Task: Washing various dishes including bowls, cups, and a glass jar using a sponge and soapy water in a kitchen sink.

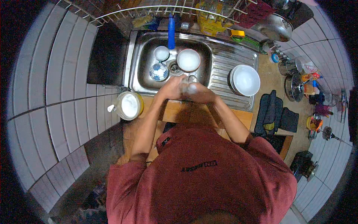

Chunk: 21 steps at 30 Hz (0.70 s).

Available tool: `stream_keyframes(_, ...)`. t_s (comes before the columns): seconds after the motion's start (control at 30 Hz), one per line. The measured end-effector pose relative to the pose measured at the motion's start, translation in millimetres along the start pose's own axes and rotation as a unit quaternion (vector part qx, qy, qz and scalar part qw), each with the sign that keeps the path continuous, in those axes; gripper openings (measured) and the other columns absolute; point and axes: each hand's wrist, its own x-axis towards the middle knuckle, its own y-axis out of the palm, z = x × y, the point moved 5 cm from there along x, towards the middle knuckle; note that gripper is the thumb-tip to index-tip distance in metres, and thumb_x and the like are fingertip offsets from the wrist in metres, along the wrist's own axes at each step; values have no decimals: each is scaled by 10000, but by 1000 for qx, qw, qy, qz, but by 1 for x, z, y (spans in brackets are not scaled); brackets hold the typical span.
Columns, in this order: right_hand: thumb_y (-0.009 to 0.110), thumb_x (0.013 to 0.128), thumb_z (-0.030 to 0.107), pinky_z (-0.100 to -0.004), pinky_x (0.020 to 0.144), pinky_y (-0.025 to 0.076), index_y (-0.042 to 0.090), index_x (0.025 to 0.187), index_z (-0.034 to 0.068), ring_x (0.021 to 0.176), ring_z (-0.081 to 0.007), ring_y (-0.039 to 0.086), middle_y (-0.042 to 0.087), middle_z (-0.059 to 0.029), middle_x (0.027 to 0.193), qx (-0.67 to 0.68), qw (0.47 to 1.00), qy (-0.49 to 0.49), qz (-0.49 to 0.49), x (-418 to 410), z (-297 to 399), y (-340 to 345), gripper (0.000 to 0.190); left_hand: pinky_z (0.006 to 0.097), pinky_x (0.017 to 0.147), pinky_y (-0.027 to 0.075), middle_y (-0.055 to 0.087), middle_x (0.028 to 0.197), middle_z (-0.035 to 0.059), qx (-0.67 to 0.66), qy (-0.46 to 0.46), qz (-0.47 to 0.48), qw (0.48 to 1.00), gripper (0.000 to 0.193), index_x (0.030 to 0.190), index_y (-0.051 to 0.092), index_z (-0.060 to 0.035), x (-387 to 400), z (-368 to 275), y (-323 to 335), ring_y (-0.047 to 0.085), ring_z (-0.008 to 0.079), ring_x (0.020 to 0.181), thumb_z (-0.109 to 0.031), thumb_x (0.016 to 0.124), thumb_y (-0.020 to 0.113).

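Note:
Over the front edge of the steel sink [203, 73], my left hand [174, 87] and my right hand [203, 93] are together around a clear, glass-like vessel [191, 79]. Blur hides its exact shape and parts of my fingers. Beyond my hands, a white bowl with a reddish rim [188, 60] lies in the basin beside the drain [174, 66]. A smaller white bowl [161, 53] sits at the back left of it. Nearer me is a blue-and-white patterned bowl [159, 72]. A blue handle-like object [171, 33] stands at the basin's back edge.
Stacked white bowls [246, 80] rest on the ribbed drainboard [221, 65] at right. At left stands a pitcher-like container with white contents [129, 105]. A wire rack [156, 9] overhangs the back. Pots [293, 86] and dark cloth-like items [270, 112] occupy the right counter.

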Motion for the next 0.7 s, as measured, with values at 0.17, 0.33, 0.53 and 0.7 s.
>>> stream_keyframes(0.17, 584, 867, 143, -257, 751, 440, 583, 1046, 31, 829, -96, 509, 593, 11, 950, 325, 917, 181, -147, -8, 25, -8, 211, 440, 786, 500, 607, 976, 247, 156, -33, -113, 981, 479, 1088, 536, 21, -6, 2, 6, 589, 404, 932, 10, 625, 657)
stream_keyframes(0.33, 545, 866, 132, -257, 763, 441, 584, 1082, 46, 876, -97, 524, 592, -12, 954, -2, 994, -108, -25, -4, 11, -8, 236, 435, 818, 500, 611, 1009, 223, 4, 58, 74, 996, 537, 1152, 548, -2, 6, 12, 3, 604, 381, 934, -4, 633, 688)
stream_keyframes(0.53, 624, 834, 204, -251, 645, 456, 597, 1067, 38, 723, -105, 543, 602, -20, 898, 351, 879, 231, -224, -13, 43, -12, 287, 457, 832, 489, 600, 1046, 242, 91, 28, -80, 992, 539, 1171, 516, 13, 4, 23, 23, 607, 362, 947, 10, 659, 685)
stream_keyframes(0.7, 608, 832, 173, -270, 595, 419, 631, 1016, 21, 692, -78, 509, 602, 9, 823, 97, 985, 4, -142, -3, 13, -11, 240, 417, 908, 455, 581, 1091, 250, -22, 7, 181, 983, 571, 1148, 524, -19, 14, 17, 12, 549, 381, 1060, -28, 610, 719)
